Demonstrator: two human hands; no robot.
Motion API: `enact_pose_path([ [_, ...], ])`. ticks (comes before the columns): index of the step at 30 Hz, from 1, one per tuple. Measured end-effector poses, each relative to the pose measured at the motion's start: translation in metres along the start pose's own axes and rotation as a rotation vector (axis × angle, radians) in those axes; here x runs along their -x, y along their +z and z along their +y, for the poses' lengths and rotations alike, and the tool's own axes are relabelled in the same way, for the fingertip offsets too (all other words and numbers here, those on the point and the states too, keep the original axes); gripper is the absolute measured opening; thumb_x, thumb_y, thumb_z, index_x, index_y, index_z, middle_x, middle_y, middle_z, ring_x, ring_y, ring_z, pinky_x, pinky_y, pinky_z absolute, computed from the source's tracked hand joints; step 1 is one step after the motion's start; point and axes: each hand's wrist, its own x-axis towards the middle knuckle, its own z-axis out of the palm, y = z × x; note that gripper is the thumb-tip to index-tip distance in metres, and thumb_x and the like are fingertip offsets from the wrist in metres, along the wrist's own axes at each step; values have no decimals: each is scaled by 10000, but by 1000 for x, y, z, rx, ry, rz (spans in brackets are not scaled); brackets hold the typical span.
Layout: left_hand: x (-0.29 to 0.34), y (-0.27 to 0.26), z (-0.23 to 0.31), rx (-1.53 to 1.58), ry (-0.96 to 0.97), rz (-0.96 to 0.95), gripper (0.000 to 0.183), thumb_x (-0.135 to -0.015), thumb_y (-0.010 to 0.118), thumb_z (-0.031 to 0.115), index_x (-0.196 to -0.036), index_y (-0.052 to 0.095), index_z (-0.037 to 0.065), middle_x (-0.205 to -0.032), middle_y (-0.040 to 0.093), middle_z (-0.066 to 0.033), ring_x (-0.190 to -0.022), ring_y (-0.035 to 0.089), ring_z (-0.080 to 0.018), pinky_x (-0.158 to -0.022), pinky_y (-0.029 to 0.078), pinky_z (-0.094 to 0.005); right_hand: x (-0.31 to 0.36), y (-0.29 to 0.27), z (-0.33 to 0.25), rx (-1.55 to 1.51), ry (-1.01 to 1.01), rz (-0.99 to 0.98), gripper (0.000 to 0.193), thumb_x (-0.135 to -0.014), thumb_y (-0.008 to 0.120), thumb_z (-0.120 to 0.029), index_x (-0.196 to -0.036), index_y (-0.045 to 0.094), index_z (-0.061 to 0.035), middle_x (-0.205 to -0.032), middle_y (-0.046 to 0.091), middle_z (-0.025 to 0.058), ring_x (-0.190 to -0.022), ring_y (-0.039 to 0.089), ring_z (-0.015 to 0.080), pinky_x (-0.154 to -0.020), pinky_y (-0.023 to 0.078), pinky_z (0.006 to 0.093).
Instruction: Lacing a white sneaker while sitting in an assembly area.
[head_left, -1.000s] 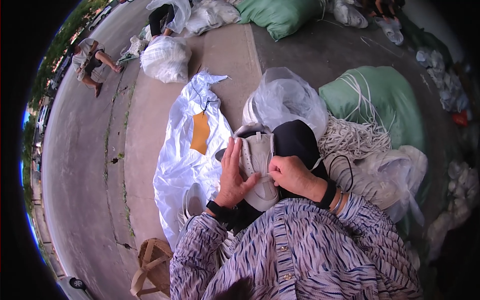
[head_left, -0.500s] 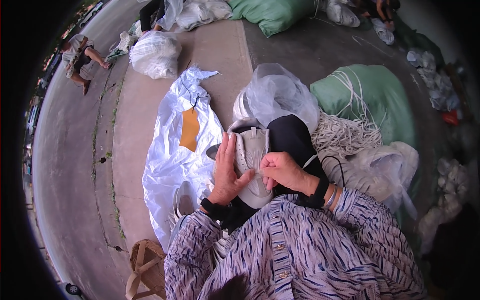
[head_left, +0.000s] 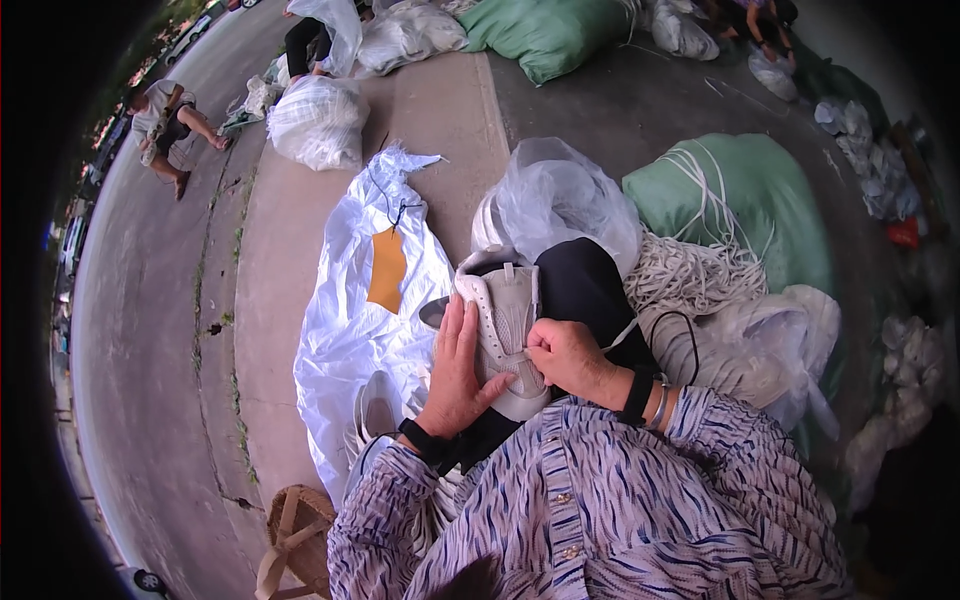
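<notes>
A white sneaker (head_left: 503, 325) is held on the lap, resting against a black-clad knee (head_left: 583, 290), with its long axis running away from the body: the heel collar points up-frame, the toe end lies nearest the torso. The left hand (head_left: 458, 375) is laid flat along the sneaker's left side, fingers extended and close together, palm pressed to the upper. The right hand (head_left: 562, 355) is closed at the lace area on the sneaker's right side, fingertips drawn together as if pinching a lace; the lace itself cannot be resolved. Both hands are in contact with the sneaker, the right hand being the one over the eyelets. Just left of the lap a white plastic sack (head_left: 365, 310) bearing an orange tag (head_left: 387, 268) is spread on the pavement, with another pale sneaker (head_left: 376, 410) lying on it. A heap of white laces (head_left: 690, 275) lies to the right, against a green sack (head_left: 745, 195).
</notes>
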Motion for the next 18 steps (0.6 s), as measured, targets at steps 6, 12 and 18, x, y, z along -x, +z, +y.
enact_pose_path([
  [6, 5, 0, 19, -211, -59, -25, 862, -690, 724, 274, -1398, 266, 95, -1443, 191, -231, -1322, 221, -399, -1049, 219, -478, -1, -3, 5, 58, -115, 101, 53, -785, 551, -59, -753, 566, -19, -683, 610, 176, -674, 615, 361, -575, 486, 410],
  [12, -3, -7, 40, -425, 99, 23, 444, -669, 704, 158, -1099, 592, 151, -1028, 498, -89, -1019, 479, -300, -900, 384, -446, -9, 1, -1, 277, -264, 177, 109, -769, 564, -139, -756, 567, -31, -713, 612, 191, -705, 608, 377, -620, 482, 454],
  [18, -26, -10, 55, -514, 77, -132, 51, -753, 584, 151, -802, 595, 139, -732, 542, -42, -758, 534, -238, -744, 382, -371, -8, -5, 10, 259, -248, 57, 103, -783, 560, -126, -807, 581, -29, -761, 623, 196, -761, 619, 362, -676, 485, 444],
])
